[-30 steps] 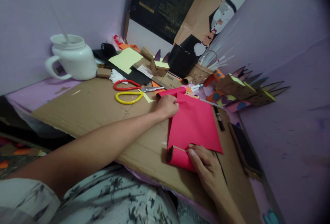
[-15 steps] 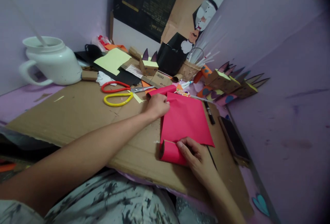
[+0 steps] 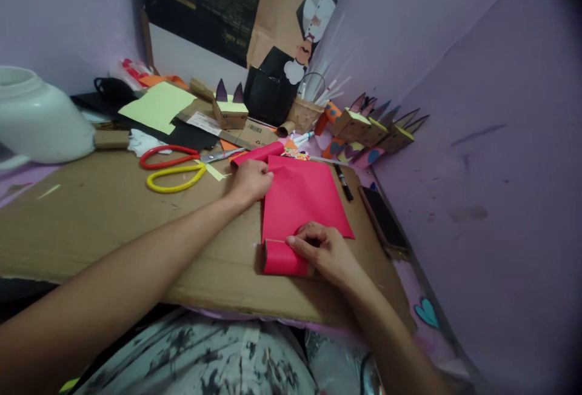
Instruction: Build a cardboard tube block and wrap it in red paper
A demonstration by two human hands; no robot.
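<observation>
A sheet of red paper (image 3: 300, 192) lies on the cardboard mat, its far edge near a rolled red piece (image 3: 261, 154). My left hand (image 3: 252, 180) is closed at the sheet's far left corner, gripping the paper there. At the near edge lies a cardboard tube (image 3: 284, 258) with red paper around it. My right hand (image 3: 324, 251) pinches the tube's upper right side between thumb and fingers; some fingertips are hidden. Left of my left hand rest scissors (image 3: 177, 171) with one red and one yellow handle, blades pointing toward the rolled piece.
A white pot (image 3: 40, 119) stands at the left. Behind are yellow paper (image 3: 159, 107), a small cardboard box with ears (image 3: 230, 110) and a black container (image 3: 271, 89). A black marker (image 3: 344, 183) and a phone (image 3: 383, 218) lie at the right, beside the wall.
The view has swung right, so everything sits further left in the picture. Both hands keep their holds. A bare brown patch now shows at the tube's right end, by my right hand.
</observation>
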